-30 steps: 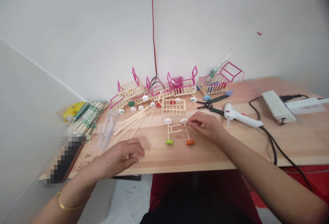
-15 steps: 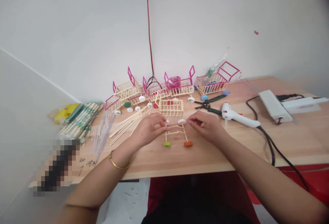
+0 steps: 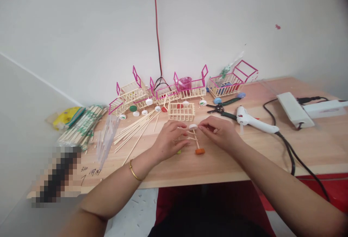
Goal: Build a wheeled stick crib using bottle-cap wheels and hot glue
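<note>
A small wheeled frame of thin wooden sticks stands on the table in front of me, with bottle caps for wheels. One wheel is an orange cap; a green cap shows only partly behind my left hand. My right hand is closed, thumb and forefinger pinching the edge of the white bottle cap at the far right corner. My left hand reaches over the frame's left side with thumb and fingers apart. It hides that side, and whether it touches the sticks I cannot tell.
Beyond the hands lies a plain stick basket; pink-edged stick carts line the wall. Loose sticks and clear glue sticks lie left. Pliers, a white glue gun and a power strip are at right.
My left hand has moved right, from the frame's far left corner to over its left side, and its fingers have spread. My right hand stays at the white cap. The view shifted slightly.
</note>
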`<action>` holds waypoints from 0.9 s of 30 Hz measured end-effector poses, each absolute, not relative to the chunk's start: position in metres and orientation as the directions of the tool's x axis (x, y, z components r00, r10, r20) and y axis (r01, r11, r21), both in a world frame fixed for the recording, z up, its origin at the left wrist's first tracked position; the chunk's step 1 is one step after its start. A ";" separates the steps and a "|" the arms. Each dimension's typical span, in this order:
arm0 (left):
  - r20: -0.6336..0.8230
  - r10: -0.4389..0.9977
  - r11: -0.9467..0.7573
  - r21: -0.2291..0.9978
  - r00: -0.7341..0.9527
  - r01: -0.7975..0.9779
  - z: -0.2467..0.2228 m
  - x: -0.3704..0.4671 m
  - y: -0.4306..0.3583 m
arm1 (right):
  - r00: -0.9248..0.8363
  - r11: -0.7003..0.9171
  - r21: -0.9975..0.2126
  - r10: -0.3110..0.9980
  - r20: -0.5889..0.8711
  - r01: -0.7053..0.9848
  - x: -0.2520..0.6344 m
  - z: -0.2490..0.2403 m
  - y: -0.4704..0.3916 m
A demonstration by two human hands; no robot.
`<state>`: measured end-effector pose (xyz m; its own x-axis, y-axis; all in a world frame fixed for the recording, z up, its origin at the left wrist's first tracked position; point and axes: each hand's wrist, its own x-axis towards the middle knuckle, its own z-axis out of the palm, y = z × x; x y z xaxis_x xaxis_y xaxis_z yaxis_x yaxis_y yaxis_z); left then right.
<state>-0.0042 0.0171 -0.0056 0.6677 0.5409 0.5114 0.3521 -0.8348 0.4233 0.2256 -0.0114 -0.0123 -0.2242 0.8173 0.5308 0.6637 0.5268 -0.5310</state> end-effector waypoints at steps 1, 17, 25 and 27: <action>0.512 0.536 -0.838 0.421 0.672 0.347 -0.006 -0.003 0.017 | -0.224 0.528 -0.530 0.816 0.533 0.664 0.225 -0.012 -0.012; 0.486 0.513 -0.845 0.432 0.707 0.316 -0.008 0.005 0.017 | -0.241 0.535 -0.530 0.817 0.525 0.658 0.225 -0.013 -0.012; 0.552 0.586 -0.789 0.555 0.593 0.263 0.008 -0.004 0.018 | -0.222 0.510 -0.542 0.832 0.509 0.668 0.226 -0.011 -0.012; 0.559 0.618 -0.767 0.584 0.553 0.266 0.011 -0.008 0.019 | -0.213 0.497 -0.541 0.837 0.503 0.678 0.227 -0.012 -0.011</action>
